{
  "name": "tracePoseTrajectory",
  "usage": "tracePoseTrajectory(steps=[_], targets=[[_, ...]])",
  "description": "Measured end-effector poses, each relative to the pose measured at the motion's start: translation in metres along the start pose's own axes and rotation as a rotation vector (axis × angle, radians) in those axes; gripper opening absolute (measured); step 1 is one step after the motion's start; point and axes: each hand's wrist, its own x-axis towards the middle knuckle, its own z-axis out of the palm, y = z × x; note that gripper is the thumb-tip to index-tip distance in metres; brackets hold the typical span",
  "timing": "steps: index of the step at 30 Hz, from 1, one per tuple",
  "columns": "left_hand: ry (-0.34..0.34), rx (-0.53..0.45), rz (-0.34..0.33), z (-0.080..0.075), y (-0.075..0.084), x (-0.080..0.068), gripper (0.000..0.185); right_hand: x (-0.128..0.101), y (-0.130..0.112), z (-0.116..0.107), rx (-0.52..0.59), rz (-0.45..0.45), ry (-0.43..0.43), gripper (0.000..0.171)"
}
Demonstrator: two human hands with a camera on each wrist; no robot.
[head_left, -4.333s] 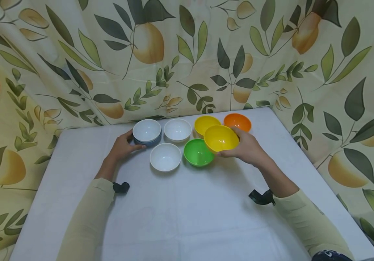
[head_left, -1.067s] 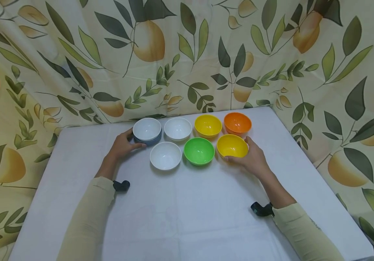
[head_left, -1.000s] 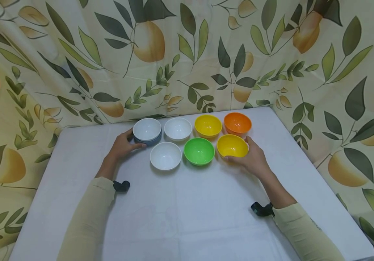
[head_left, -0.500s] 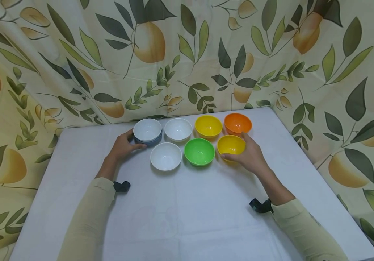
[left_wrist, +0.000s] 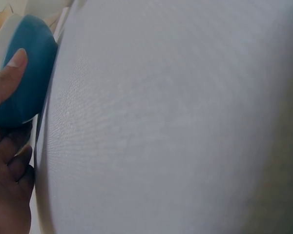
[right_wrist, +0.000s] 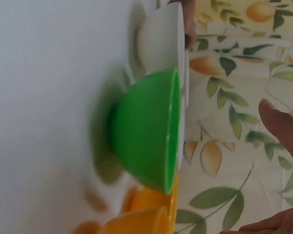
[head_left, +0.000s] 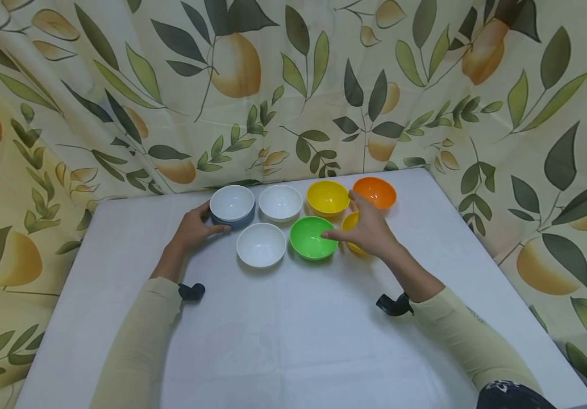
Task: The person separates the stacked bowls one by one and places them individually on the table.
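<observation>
My left hand [head_left: 192, 228] holds the side of a blue bowl [left_wrist: 34, 68], its thumb on the outer wall and the other fingers round below. A white bowl [head_left: 232, 203] is nested in the blue one. My right hand [head_left: 373, 232] is spread above the bowls with nothing in its grasp. Its thumb overlaps the green bowl [head_left: 309, 241] in the head view, while in the right wrist view the hand is apart from that bowl's rim. Under this hand, the front yellow bowl [head_left: 349, 221] is mostly hidden. The orange bowl [head_left: 375, 192] stands just behind.
Between the hands are a back white bowl [head_left: 280, 203], a front white bowl [head_left: 261, 245] and a back yellow bowl [head_left: 327, 197]. All stand on a white-covered table [head_left: 273, 341]. A fruit-patterned curtain [head_left: 303, 130] hangs along the far table edge.
The right hand set the yellow bowl down right of the green one, let go, and has moved left over the green bowl's edge. The left hand stays on the blue bowl.
</observation>
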Motion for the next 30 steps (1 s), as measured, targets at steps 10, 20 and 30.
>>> tracePoseTrajectory(steps=[10, 20, 30], targets=[[0.001, 0.01, 0.003, 0.001, -0.001, 0.0, 0.103, 0.025, -0.046, 0.019, -0.002, -0.069, -0.058, 0.124], [0.009, -0.002, 0.03, 0.0, -0.001, 0.0, 0.1, 0.051, -0.086, 0.045, -0.014, -0.128, -0.125, 0.125], [0.017, -0.013, 0.032, 0.001, -0.003, 0.0, 0.099, 0.064, -0.123, 0.071, -0.107, -0.19, -0.24, 0.129]])
